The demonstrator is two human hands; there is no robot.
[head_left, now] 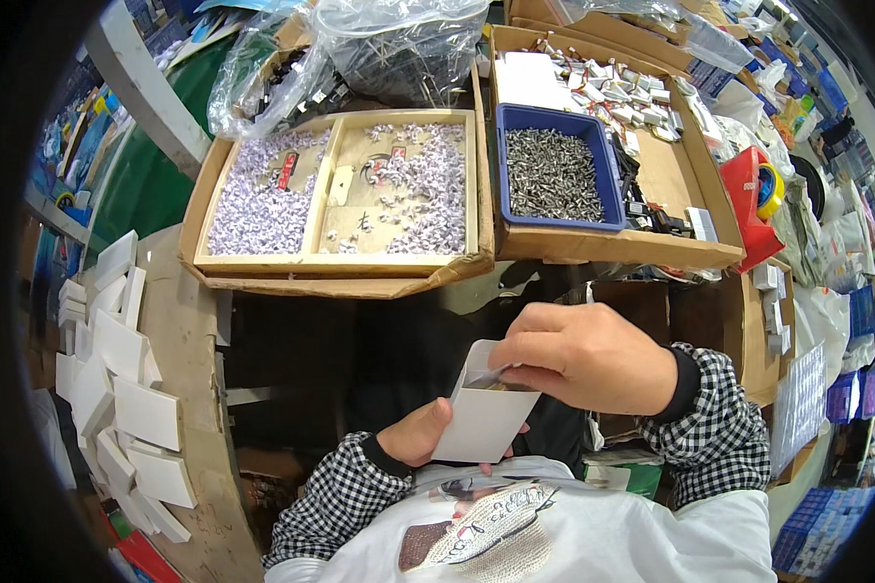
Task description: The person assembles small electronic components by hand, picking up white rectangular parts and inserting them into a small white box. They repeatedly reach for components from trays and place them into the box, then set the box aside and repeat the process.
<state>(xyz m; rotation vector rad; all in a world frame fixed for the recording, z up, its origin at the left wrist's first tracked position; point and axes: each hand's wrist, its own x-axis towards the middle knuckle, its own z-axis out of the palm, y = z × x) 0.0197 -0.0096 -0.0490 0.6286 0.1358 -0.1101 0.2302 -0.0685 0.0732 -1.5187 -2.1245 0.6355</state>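
Note:
Close to my body, a small white cardboard box (483, 424) is held upright and slightly tilted, its top flap raised. My left hand (418, 433) wraps the lower part of it, thumb on the near side and fingertips showing at the other edge. Bent over the opening is my right hand (593, 358), its fingers closed together at the mouth of the box beside the flap. Whatever those fingers pinch is hidden. A bit of something brownish shows just inside the box's mouth.
Ahead stands a wooden tray (321, 260) of small white pieces. Right of it, a blue bin (564, 222) of metal screws sits in a cardboard carton (642, 248). White boxes (148, 413) lie piled on the left table. A red holder with yellow tape (749, 209) stands right.

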